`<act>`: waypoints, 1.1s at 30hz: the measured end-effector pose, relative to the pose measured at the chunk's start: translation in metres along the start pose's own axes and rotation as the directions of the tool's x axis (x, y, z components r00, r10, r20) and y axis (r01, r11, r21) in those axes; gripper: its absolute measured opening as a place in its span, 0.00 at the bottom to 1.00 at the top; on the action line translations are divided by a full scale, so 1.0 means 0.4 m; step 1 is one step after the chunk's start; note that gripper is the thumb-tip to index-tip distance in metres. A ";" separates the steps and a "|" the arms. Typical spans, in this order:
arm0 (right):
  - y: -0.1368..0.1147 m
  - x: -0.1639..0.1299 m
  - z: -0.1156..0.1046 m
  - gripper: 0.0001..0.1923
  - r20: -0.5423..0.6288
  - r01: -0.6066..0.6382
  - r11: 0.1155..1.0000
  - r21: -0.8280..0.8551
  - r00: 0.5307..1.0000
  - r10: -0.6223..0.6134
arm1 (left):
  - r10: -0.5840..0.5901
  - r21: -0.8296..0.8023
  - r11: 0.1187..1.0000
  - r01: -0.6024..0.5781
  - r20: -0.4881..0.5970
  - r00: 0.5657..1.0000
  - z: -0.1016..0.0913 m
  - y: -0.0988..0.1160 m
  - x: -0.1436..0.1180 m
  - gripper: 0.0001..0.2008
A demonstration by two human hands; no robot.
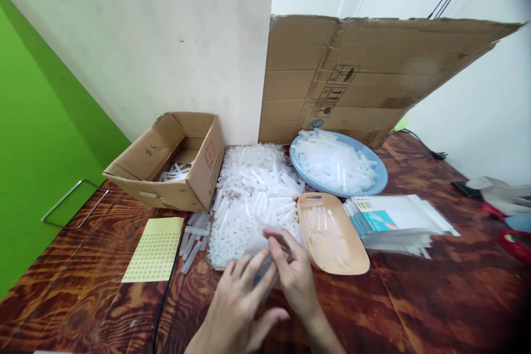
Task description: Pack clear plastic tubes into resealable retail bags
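Observation:
A small clear plastic bag (258, 239) with a bluish patch is between my two hands, low in the middle of the view. My right hand (295, 272) pinches its upper edge between thumb and fingers. Across its near side lie the bent fingers of my left hand (243, 300), with that thumb sticking out to the right. Much of the bag is covered by the fingers, so its contents cannot be made out. Just beyond the hands spreads a heap of translucent plastic tubes and small white pieces (253, 199) in a shallow tray.
An open cardboard box (203, 171) with some tubes stands left, near a yellow sticker sheet (153, 250) and loose tubes (193, 238). To the right are a tan tray (360, 263) of tubes, a heaped blue basin (381, 177) and stacked clear packaging bags (398, 218). Cardboard (373, 66) leans behind.

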State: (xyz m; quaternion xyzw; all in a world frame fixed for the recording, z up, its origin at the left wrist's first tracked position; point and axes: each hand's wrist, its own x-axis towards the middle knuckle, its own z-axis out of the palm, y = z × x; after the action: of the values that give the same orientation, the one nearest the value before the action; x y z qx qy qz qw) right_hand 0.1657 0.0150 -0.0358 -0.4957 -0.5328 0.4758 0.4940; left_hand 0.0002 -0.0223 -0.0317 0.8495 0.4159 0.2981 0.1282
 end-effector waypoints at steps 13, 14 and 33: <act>0.044 -0.014 0.036 0.14 0.195 -0.011 0.960 -0.279 0.978 0.068 | 0.065 -0.076 0.994 -0.081 -0.192 0.979 0.010 -0.063 0.092 0.07; 0.045 -0.013 0.036 0.15 0.213 0.001 0.956 -0.292 0.975 0.064 | 0.065 -0.101 0.991 -0.084 -0.177 0.982 0.013 -0.064 0.095 0.07; -0.001 0.026 -0.021 0.16 0.127 0.112 0.985 -0.130 0.987 -0.096 | -0.625 0.024 0.754 0.656 -0.279 0.729 -0.498 -0.470 0.395 0.05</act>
State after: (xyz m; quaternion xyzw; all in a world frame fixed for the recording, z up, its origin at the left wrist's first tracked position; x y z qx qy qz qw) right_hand 0.1740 0.0253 -0.0343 -0.4703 -0.6182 0.4406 0.4499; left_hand -0.1651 0.2122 0.1010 0.6141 0.7137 0.3158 0.1174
